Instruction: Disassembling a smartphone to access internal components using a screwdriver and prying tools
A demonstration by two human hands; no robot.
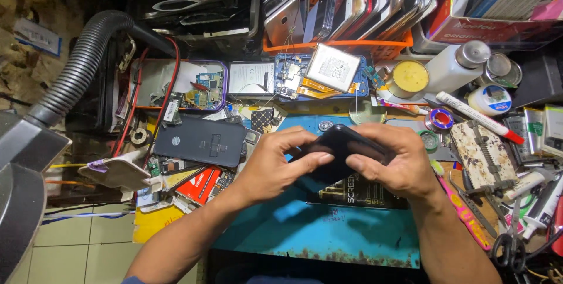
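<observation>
Both of my hands grip one black phone (340, 146) above the blue work mat (328, 231). My left hand (275, 164) wraps its left end, thumb pressed on its face. My right hand (399, 161) covers its right end, with the thumb laid over its front edge. Beneath it lies a dark packet (358, 193).
A dark phone back cover (202, 140) lies to the left. Behind are an opened blue phone with a silver battery (331, 70), an orange tray of phones (352, 14), a white bottle (454, 64), tins, a marker (478, 117), scissors (513, 243) and a grey hose (76, 67).
</observation>
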